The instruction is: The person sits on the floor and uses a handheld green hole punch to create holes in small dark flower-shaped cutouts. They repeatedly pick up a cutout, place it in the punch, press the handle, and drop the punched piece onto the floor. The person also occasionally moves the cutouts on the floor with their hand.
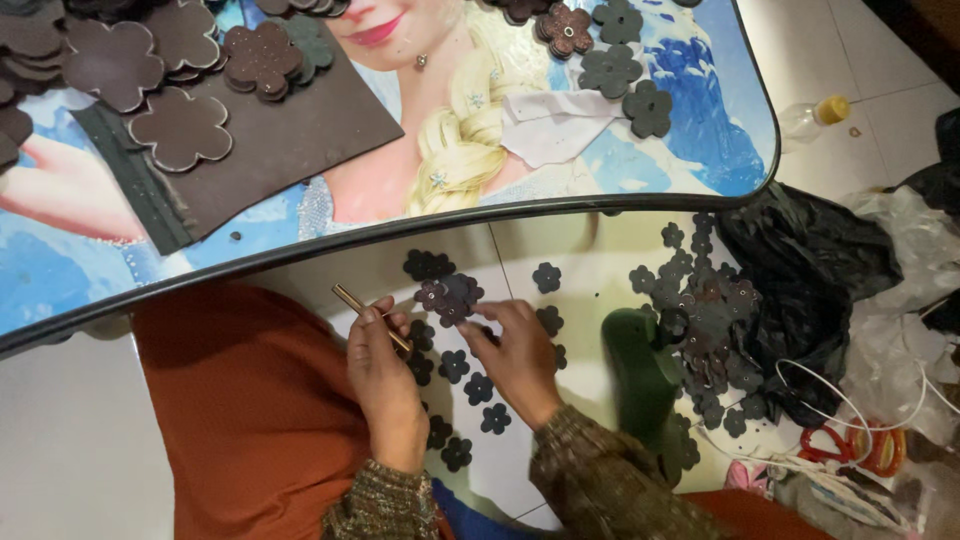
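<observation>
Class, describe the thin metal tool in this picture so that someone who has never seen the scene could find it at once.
Start at the curved black edge of the printed table and look just below it, to the floor beside the orange cloth. There the left hand grips a slim brass-coloured rod. It is the only straight, shiny thing among flat dark flower-shaped cutouts.

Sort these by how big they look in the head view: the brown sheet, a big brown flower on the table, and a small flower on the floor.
1. Brown sheet
2. Big brown flower
3. Small flower, though it lies farther from the camera.
</observation>
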{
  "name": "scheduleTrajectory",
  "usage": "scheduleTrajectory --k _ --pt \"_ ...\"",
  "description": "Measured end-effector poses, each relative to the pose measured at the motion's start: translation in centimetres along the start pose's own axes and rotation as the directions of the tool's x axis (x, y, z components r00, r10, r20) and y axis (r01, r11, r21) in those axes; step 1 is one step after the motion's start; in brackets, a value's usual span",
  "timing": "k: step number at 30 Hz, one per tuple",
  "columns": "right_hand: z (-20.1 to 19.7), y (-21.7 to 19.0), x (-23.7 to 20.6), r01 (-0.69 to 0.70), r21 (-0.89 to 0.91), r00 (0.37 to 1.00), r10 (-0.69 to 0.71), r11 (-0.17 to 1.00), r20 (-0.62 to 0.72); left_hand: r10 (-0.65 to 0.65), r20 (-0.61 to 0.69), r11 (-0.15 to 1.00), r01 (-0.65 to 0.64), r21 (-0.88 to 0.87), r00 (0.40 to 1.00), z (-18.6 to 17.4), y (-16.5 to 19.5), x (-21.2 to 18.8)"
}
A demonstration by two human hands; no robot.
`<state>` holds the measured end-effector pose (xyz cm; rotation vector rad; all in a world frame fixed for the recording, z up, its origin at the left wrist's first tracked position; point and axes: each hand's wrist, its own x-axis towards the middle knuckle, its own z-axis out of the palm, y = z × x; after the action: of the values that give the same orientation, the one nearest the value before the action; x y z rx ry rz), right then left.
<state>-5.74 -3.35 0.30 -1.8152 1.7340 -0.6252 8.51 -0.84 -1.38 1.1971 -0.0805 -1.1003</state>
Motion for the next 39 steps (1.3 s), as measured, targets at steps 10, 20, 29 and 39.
scheduleTrajectory --k 10,20,29,39 --pt "0.2 2.1 0.5 -0.466 0.384 0.88 0.37 0.797 0.3 -0.009 -0.003 0.998 0.009 0.068 1.0 0.1 0.8 -0.2" --pt "-5.5 5.2 0.1 0.197 -0.565 0.831 -0.443 0.801 -0.338 0.017 0.031 0.999 -0.019 0.048 0.999 0.4 1.1 -0.8" --pt "-4.1 4.0 0.9 0.217 -0.466 0.947 -0.3 0.858 -0.111 -0.008 -0.002 0.999 0.008 0.052 1.0 0.5 0.9 -0.5" --pt "1.6 -1.0 3.4 0.155 -0.053 0.981 -0.16 0.987 -0.111 -0.016 -0.001 0.998 0.016 0.056 1.0 0.2 0.8 -0.1"
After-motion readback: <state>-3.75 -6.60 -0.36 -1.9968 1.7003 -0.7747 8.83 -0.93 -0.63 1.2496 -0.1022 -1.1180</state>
